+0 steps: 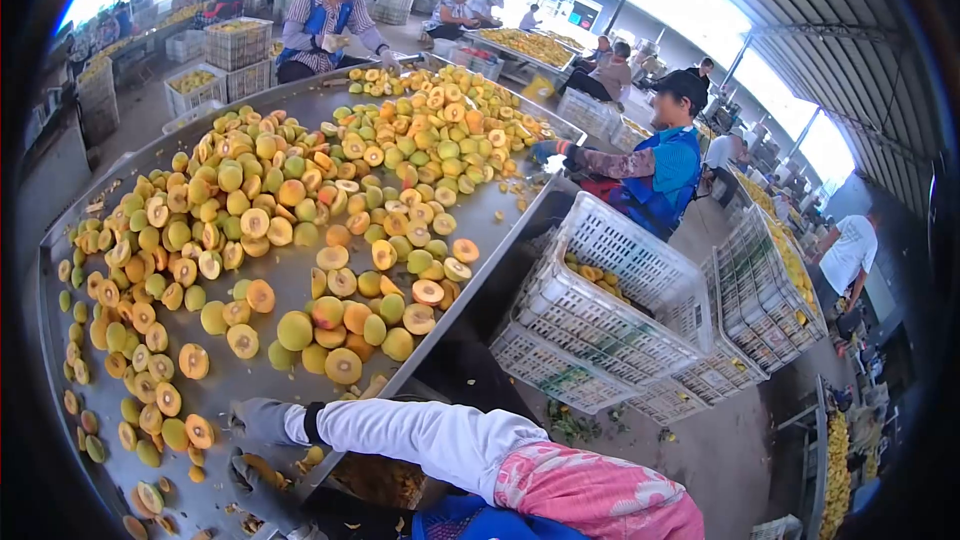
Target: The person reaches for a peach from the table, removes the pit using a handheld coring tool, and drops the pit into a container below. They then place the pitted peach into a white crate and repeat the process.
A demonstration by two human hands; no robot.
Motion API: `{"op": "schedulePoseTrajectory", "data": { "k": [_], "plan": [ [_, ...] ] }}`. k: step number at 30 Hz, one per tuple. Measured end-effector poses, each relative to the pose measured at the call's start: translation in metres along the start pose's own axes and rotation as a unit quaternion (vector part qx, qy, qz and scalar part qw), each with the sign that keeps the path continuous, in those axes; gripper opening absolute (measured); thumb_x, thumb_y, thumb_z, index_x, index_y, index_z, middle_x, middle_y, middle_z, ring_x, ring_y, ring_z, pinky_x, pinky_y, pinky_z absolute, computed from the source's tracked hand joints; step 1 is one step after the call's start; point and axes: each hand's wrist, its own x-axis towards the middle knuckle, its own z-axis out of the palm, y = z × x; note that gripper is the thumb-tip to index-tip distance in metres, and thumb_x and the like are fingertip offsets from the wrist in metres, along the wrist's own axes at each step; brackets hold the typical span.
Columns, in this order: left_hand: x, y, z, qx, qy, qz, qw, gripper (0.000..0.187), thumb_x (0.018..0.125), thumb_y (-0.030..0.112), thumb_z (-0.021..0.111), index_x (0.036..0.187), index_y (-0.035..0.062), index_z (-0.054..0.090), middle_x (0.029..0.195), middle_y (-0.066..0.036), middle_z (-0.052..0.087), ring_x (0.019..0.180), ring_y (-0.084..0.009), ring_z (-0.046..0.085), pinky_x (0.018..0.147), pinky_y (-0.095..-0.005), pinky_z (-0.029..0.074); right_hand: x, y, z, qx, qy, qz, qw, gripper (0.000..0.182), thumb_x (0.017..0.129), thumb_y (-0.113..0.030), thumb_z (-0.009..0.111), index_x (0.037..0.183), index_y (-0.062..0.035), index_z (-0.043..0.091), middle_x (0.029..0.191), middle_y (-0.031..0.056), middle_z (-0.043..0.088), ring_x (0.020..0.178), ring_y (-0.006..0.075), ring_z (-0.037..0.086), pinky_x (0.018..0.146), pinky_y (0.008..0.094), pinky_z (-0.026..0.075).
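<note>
Gray-gloved hands (262,422), halved fruit (343,366), metal table (228,377)

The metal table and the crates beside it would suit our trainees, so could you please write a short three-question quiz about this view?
1. Multiple choice: what color are the crates stacked beside the metal table on its right side in the picture?
a) Red
b) White
c) Black

2. True or false: the cut fruit lies in neat, separate rows.

3. Fill in the blank: the hand at the end of the camera wearer's white sleeve is covered by a gray ____.

Key: 1. b; 2. false; 3. glove
</note>
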Motion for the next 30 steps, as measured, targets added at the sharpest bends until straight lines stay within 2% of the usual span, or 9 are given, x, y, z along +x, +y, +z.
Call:
{"op": "schedulePoseTrajectory", "data": {
  "k": [5,9,10,12,16,21,25,28,30],
  "plan": [
    [-0.010,0.014,0.003,0.019,0.059,0.028,0.998,0.035,0.099,0.021,0.051,0.118,-0.0070,0.061,0.113,-0.016,0.066,0.100,-0.0228,0.062,0.088,-0.0331,0.049,0.004,-0.047,-0.007,0.147,-0.128,0.171,0.966,0.023,0.080,-0.017,0.064,0.097,-0.0048,0.053,0.094,0.0214,0.061,0.085,0.0368,0.062,0.071,0.0436,0.049],
    [-0.013,0.008,0.004,-0.024,0.060,0.009,0.998,0.030,0.097,0.015,0.052,0.115,-0.0056,0.064,0.108,-0.015,0.068,0.095,-0.0222,0.064,0.086,-0.0322,0.050,0.032,-0.039,0.015,0.163,-0.008,0.137,0.977,0.027,0.086,-0.015,0.059,0.110,-0.0036,0.054,0.098,0.0181,0.063,0.097,0.0309,0.061,0.081,0.0391,0.049],
    [-0.014,0.018,0.006,-0.033,0.064,0.014,0.997,0.028,0.097,0.013,0.053,0.114,-0.0050,0.064,0.106,-0.014,0.068,0.093,-0.0217,0.064,0.086,-0.0319,0.051,0.060,0.046,0.088,-0.017,0.005,-0.077,0.997,0.029,0.090,-0.021,0.058,0.113,-0.0045,0.054,0.099,0.0178,0.064,0.095,0.0320,0.063,0.080,0.0385,0.050],
    [-0.019,0.039,0.005,-0.034,0.073,0.008,0.997,0.023,0.094,0.008,0.055,0.112,-0.0018,0.066,0.103,-0.012,0.070,0.093,-0.0194,0.065,0.085,-0.0315,0.051,0.061,-0.064,-0.002,0.223,-0.069,0.192,0.953,0.032,0.093,-0.028,0.061,0.116,-0.0079,0.053,0.095,0.0119,0.064,0.083,0.0215,0.065,0.068,0.0372,0.054],
    [-0.022,0.049,0.004,-0.056,0.081,0.064,0.993,0.021,0.092,0.002,0.056,0.110,-0.0030,0.065,0.100,-0.012,0.069,0.093,-0.0179,0.065,0.082,-0.0298,0.052,0.113,-0.077,0.009,0.431,-0.158,0.152,0.875,0.036,0.094,-0.032,0.061,0.118,-0.0079,0.050,0.093,0.0029,0.056,0.070,0.0092,0.058,0.061,0.0256,0.053],
    [-0.023,0.047,0.004,-0.043,0.080,0.067,0.994,0.020,0.087,0.001,0.061,0.106,-0.0011,0.065,0.100,-0.014,0.069,0.090,-0.0232,0.068,0.079,-0.0308,0.053,0.200,-0.108,0.028,0.421,-0.209,0.124,0.874,0.033,0.096,-0.042,0.055,0.105,-0.0101,0.055,0.084,0.0016,0.056,0.076,0.0136,0.061,0.072,0.0292,0.055],
    [-0.024,0.041,0.002,0.000,0.075,0.061,0.995,0.024,0.084,0.010,0.067,0.107,0.0041,0.066,0.098,-0.017,0.067,0.088,-0.0341,0.067,0.078,-0.0381,0.054,0.258,-0.095,0.062,0.225,-0.041,-0.218,0.949,0.033,0.099,-0.020,0.051,0.128,-0.0052,0.046,0.118,0.0101,0.052,0.116,0.0277,0.054,0.094,0.0384,0.050],
    [-0.024,0.046,0.001,0.003,0.079,0.073,0.994,0.024,0.085,0.010,0.067,0.108,0.0042,0.066,0.097,-0.017,0.067,0.088,-0.0331,0.067,0.077,-0.0368,0.054,0.249,-0.092,0.059,0.555,-0.090,-0.013,0.827,0.044,0.099,-0.020,0.050,0.139,-0.0072,0.037,0.133,0.0125,0.043,0.127,0.0318,0.045,0.098,0.0417,0.049],
    [-0.022,0.052,-0.002,-0.013,0.074,0.066,0.995,0.025,0.085,0.010,0.066,0.109,0.0044,0.066,0.097,-0.017,0.067,0.087,-0.0326,0.067,0.077,-0.0361,0.054,0.215,-0.102,0.031,0.496,-0.118,0.015,0.860,0.046,0.100,-0.022,0.048,0.142,-0.0077,0.036,0.139,0.0125,0.042,0.126,0.0313,0.046,0.099,0.0428,0.048]
  ]
}}
